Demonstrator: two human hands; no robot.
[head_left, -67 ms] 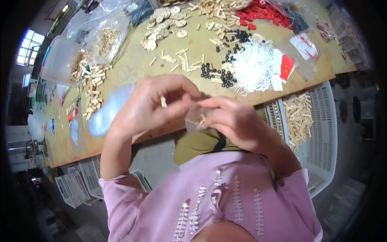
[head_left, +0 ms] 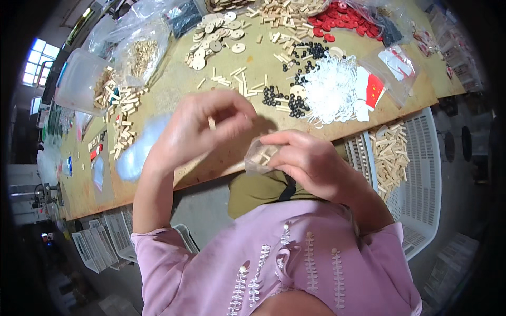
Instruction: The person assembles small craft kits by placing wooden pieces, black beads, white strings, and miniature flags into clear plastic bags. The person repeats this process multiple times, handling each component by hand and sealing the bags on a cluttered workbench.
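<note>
My right hand (head_left: pixel 311 158) pinches a small clear plastic bag (head_left: pixel 254 162) by its upper edge, just past the table's front edge. A few light wooden pieces show through the plastic. To the left, over the table, my left hand (head_left: pixel 203 124) is curled with thumb and forefinger close together. A pale wooden piece (head_left: pixel 212 122) shows within its curled fingers; whether the fingertips hold anything else is too small to tell. The two hands are apart, and the left touches neither the bag nor the table pieces.
On the wooden table (head_left: pixel 174 87) lie loose sticks (head_left: pixel 241 84), wooden discs (head_left: pixel 213 39), black rings (head_left: pixel 298 102), white strings (head_left: pixel 334 87) and red discs (head_left: pixel 345 21). Flat plastic bags (head_left: pixel 139 152) lie at left, near a clear tub (head_left: pixel 79 81). A white basket (head_left: pixel 421 174) of wooden blocks stands at right.
My left hand has drawn back up and left from the bag's mouth, opening a gap between the hands. My right hand keeps its hold, and more of the bag shows.
</note>
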